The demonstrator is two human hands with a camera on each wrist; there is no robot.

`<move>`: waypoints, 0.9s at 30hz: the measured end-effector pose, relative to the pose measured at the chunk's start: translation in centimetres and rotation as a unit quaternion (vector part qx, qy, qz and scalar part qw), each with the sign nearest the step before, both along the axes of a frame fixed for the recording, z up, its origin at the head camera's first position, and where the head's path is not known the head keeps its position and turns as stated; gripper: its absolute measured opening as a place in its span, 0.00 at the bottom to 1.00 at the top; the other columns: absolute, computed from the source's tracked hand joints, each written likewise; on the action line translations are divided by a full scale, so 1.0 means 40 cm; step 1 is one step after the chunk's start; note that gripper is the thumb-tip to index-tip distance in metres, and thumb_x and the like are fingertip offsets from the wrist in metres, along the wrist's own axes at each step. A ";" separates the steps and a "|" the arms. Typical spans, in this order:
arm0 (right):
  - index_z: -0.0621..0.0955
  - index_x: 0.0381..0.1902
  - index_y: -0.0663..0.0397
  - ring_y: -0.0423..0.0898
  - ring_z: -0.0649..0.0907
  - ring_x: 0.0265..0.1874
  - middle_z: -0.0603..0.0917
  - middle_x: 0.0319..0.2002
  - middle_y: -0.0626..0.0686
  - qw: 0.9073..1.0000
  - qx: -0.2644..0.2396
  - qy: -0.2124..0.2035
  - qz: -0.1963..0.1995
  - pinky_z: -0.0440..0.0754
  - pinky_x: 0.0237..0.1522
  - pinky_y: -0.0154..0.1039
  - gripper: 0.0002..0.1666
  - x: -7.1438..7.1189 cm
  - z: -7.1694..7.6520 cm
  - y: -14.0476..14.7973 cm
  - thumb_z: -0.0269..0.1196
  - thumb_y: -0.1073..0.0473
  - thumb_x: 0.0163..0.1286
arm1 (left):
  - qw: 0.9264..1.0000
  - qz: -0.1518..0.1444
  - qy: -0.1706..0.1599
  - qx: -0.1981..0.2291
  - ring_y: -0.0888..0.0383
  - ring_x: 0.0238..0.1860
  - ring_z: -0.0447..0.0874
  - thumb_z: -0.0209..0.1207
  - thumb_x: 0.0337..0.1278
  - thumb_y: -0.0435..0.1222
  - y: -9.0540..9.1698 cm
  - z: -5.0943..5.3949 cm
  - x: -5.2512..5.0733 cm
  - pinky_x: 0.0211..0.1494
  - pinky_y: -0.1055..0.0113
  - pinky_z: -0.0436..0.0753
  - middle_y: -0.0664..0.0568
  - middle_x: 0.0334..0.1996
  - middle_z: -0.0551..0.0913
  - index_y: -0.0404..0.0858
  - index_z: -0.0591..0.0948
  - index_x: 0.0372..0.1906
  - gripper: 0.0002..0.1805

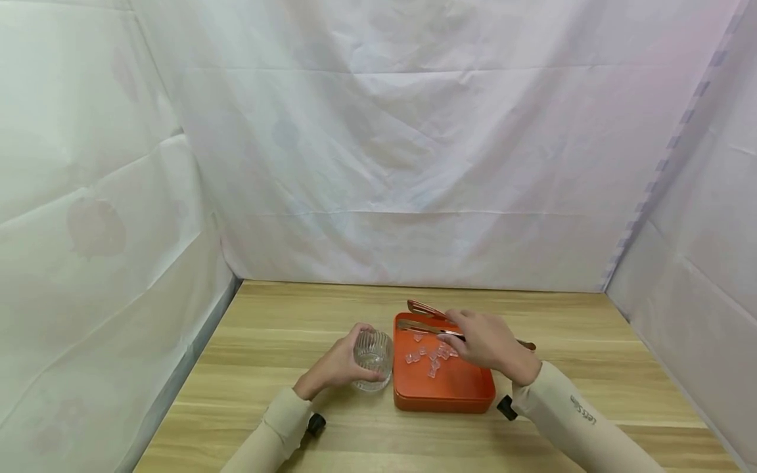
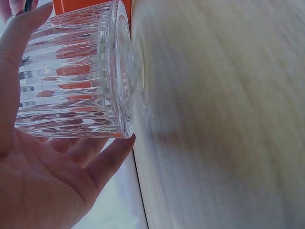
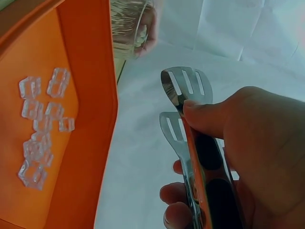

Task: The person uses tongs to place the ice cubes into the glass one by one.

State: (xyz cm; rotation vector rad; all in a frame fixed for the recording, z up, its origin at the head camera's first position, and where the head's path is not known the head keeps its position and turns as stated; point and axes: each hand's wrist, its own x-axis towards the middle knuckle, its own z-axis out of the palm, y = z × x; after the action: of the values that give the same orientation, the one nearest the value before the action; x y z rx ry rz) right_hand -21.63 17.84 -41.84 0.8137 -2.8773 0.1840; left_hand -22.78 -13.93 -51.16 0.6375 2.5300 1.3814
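A clear ribbed drinking glass (image 1: 374, 355) stands just left of the orange tray (image 1: 440, 391). My left hand (image 1: 342, 360) holds it round the side, thumb across from the fingers. In the left wrist view the glass (image 2: 71, 71) has its base at the tabletop; a small gap cannot be ruled out. Metal serving tongs (image 1: 418, 326) are in my right hand (image 1: 489, 338), above the tray's far part. The right wrist view shows the tongs (image 3: 209, 152) with slotted ends apart and nothing between them. Several clear ice-like cubes (image 1: 434, 355) lie inside the tray.
The tray sits on a wood-grain table (image 1: 284, 322). White cloth (image 1: 378, 164) hangs behind and on both sides of the table. A black wrist device (image 1: 316, 424) shows under the left sleeve, and another wrist device (image 1: 506, 407) under the right one.
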 end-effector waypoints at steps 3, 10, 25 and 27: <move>0.78 0.57 0.53 0.48 0.84 0.29 0.86 0.48 0.56 1.000 0.015 0.005 -0.004 0.82 0.31 0.45 0.27 -0.006 -0.010 0.004 0.63 0.42 0.69 | 1.000 -0.001 0.001 -0.003 0.49 0.51 0.79 0.79 0.37 0.48 -0.001 0.001 -0.001 0.51 0.52 0.82 0.43 0.54 0.79 0.46 0.63 0.66 0.50; 0.79 0.45 0.54 0.39 0.73 0.16 0.77 0.21 0.45 0.999 0.044 -0.013 0.000 0.71 0.19 0.37 0.19 -0.015 -0.034 0.015 0.63 0.45 0.69 | 1.000 0.000 -0.006 -0.003 0.50 0.51 0.79 0.80 0.36 0.48 -0.002 0.000 -0.003 0.50 0.54 0.82 0.43 0.53 0.79 0.48 0.63 0.66 0.50; 0.78 0.41 0.53 0.42 0.71 0.17 0.72 0.19 0.46 0.992 0.081 -0.088 -0.044 0.71 0.19 0.39 0.18 -0.025 -0.072 0.022 0.65 0.45 0.68 | 1.000 0.001 -0.006 -0.004 0.52 0.50 0.79 0.80 0.35 0.49 -0.002 0.001 -0.003 0.51 0.55 0.82 0.46 0.52 0.80 0.48 0.63 0.66 0.50; 0.78 0.40 0.53 0.43 0.72 0.17 0.71 0.19 0.47 0.992 0.083 -0.085 -0.046 0.72 0.19 0.40 0.17 -0.024 -0.075 0.023 0.66 0.46 0.67 | 1.000 0.002 -0.007 -0.003 0.52 0.50 0.79 0.80 0.36 0.49 -0.001 0.002 -0.003 0.51 0.55 0.82 0.46 0.52 0.80 0.47 0.63 0.66 0.50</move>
State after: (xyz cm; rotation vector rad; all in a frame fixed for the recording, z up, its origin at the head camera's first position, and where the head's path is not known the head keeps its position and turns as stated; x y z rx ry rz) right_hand -22.59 18.77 -44.86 0.7217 -3.1173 0.0049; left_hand -22.88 -13.99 -51.09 0.6204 2.5255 1.3739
